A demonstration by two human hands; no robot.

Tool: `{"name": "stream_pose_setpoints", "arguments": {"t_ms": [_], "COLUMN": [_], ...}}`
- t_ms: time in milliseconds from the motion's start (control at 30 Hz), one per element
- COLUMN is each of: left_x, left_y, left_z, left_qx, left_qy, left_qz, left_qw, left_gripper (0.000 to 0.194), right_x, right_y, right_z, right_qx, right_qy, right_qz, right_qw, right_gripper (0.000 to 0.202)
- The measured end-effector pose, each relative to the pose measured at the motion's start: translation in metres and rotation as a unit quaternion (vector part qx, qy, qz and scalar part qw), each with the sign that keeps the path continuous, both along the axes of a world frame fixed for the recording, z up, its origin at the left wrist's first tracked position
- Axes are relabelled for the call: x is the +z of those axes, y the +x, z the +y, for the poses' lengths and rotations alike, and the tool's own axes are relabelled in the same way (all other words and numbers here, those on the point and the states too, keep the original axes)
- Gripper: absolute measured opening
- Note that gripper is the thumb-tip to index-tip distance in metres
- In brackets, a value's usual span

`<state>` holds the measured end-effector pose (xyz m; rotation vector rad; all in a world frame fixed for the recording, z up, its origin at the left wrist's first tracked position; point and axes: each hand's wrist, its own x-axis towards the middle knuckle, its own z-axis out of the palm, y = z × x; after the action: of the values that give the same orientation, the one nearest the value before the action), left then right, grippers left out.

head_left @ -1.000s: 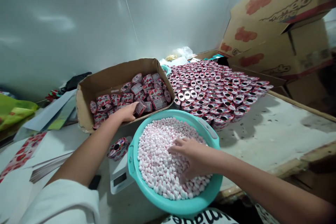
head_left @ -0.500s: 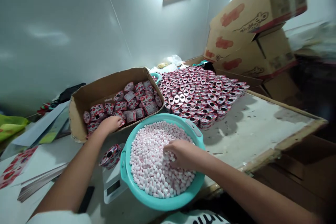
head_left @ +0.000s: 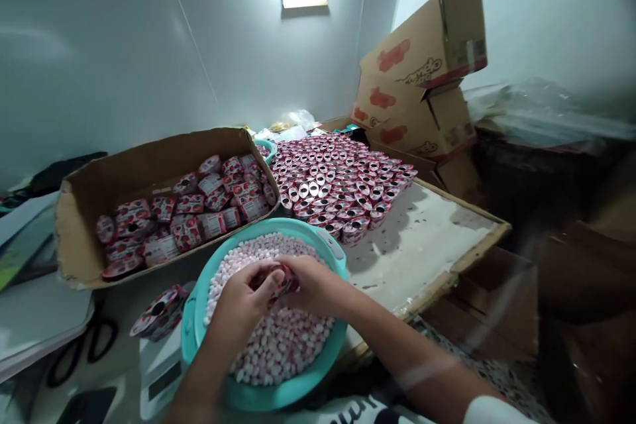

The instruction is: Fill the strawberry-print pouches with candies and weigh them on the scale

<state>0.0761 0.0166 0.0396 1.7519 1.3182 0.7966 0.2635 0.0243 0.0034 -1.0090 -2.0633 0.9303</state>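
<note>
Over the basin, my left hand is closed round a small red-and-white printed carton, thumb on its near side. My right hand is curled against the carton's right side, and what lies inside its fingers is hidden. Below both hands, a turquoise basin holds many small pale pink and white candies. A cardboard box left of the basin contains several closed-looking printed cartons. Another carton rests on a white scale beside the basin.
Many upright cartons with dark oval openings crowd the table behind the basin. Large cardboard boxes lean stacked at the back right. Black-handled scissors, papers and a dark flat object lie at the left.
My left hand has come from the cardboard box to above the basin with a carton. My right hand has lifted out of the candies to meet it. The view has turned right.
</note>
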Motion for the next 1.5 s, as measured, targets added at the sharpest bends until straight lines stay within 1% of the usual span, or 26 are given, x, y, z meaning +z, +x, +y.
{"name": "stream_pose_setpoints", "arguments": {"t_ms": [33, 67, 100, 133, 167, 233, 300, 333, 367, 400, 433, 467, 567, 667, 733, 833, 933, 1000, 1067, 1167, 1267, 1367, 1500], "left_x": [-0.001, -0.002, -0.003, -0.005, -0.008, -0.017, -0.025, -0.028, -0.03, -0.031, -0.03, -0.029, -0.026, -0.029, -0.031, -0.033, -0.032, -0.032, -0.033, -0.035, -0.036, -0.037, -0.037], "left_y": [-0.004, -0.01, -0.017, -0.024, -0.03, -0.038, -0.04, -0.04, -0.039, -0.038, -0.036, -0.035, -0.031, -0.03, -0.031, -0.035, -0.04, -0.042, -0.043, -0.043, -0.042, -0.042, -0.043], "left_z": [-0.003, -0.004, -0.005, -0.006, -0.006, -0.005, -0.003, -0.002, -0.001, 0.0, 0.0, 0.0, -0.003, -0.007, -0.01, -0.011, -0.011, -0.01, -0.009, -0.006, -0.005, -0.004, -0.003], "left_qx": [-0.036, -0.063, -0.075, -0.069, -0.039, 0.062, 0.164, 0.199, 0.22, 0.225, 0.219, 0.203, 0.168, 0.175, 0.178, 0.178, 0.148, 0.126, 0.115, 0.108, 0.097, 0.094, 0.11], "left_qy": [-0.033, -0.056, -0.066, -0.068, -0.062, -0.041, -0.005, 0.012, 0.027, 0.04, 0.049, 0.053, 0.067, 0.09, 0.1, 0.097, 0.114, 0.133, 0.145, 0.154, 0.159, 0.161, 0.145], "left_qz": [-0.032, -0.054, -0.07, -0.081, -0.09, -0.104, -0.131, -0.142, -0.151, -0.155, -0.152, -0.143, -0.107, -0.067, -0.035, 0.044, 0.096, 0.113, 0.133, 0.157, 0.158, 0.132, 0.096], "left_qw": [0.998, 0.995, 0.993, 0.992, 0.993, 0.992, 0.978, 0.97, 0.963, 0.961, 0.963, 0.967, 0.978, 0.978, 0.978, 0.978, 0.978, 0.977, 0.974, 0.97, 0.97, 0.973, 0.979], "left_gripper": [0.052, 0.059, 0.066, 0.072, 0.075, 0.072, 0.07, 0.07, 0.069, 0.068, 0.066, 0.064, 0.056, 0.05, 0.047, 0.046, 0.045, 0.043, 0.041, 0.04, 0.038, 0.038, 0.039], "right_x": [0.001, 0.002, 0.004, 0.005, 0.006, 0.006, 0.005, 0.005, 0.004, 0.005, 0.005, 0.007, 0.014, 0.017, 0.015, 0.011, 0.015, 0.026, 0.042, 0.069, 0.089, 0.099, 0.101], "right_y": [-0.001, -0.001, -0.003, -0.004, -0.006, -0.008, -0.008, -0.008, -0.007, -0.006, -0.005, -0.004, -0.005, -0.008, -0.01, -0.014, -0.02, -0.024, -0.028, -0.035, -0.045, -0.057, -0.065], "right_z": [0.0, 0.0, 0.001, 0.002, 0.004, 0.008, 0.011, 0.01, 0.009, 0.007, 0.004, 0.001, -0.005, -0.004, 0.001, 0.012, 0.025, 0.036, 0.045, 0.055, 0.057, 0.054, 0.049], "right_qx": [0.014, 0.029, 0.04, 0.048, 0.046, 0.011, -0.023, -0.019, -0.001, 0.028, 0.056, 0.079, 0.104, 0.095, 0.091, 0.085, 0.06, 0.043, 0.029, 0.031, 0.064, 0.088, 0.069], "right_qy": [0.001, 0.001, -0.001, -0.005, -0.007, 0.005, 0.008, -0.001, -0.013, -0.022, -0.021, -0.011, 0.021, -0.001, -0.027, -0.073, -0.11, -0.098, -0.067, -0.04, -0.031, -0.015, -0.003], "right_qz": [0.001, 0.005, 0.014, 0.019, 0.009, -0.061, -0.179, -0.239, -0.286, -0.321, -0.344, -0.355, -0.366, -0.375, -0.368, -0.335, -0.315, -0.317, -0.314, -0.318, -0.359, -0.396, -0.379], "right_qw": [1.0, 1.0, 0.999, 0.999, 0.999, 0.998, 0.983, 0.971, 0.958, 0.946, 0.937, 0.931, 0.924, 0.922, 0.925, 0.936, 0.941, 0.942, 0.947, 0.947, 0.931, 0.914, 0.923], "right_gripper": [0.044, 0.035, 0.031, 0.03, 0.03, 0.043, 0.068, 0.083, 0.097, 0.107, 0.11, 0.11, 0.094, 0.077, 0.072, 0.066, 0.052, 0.037, 0.03, 0.03, 0.028, 0.024, 0.035]}}
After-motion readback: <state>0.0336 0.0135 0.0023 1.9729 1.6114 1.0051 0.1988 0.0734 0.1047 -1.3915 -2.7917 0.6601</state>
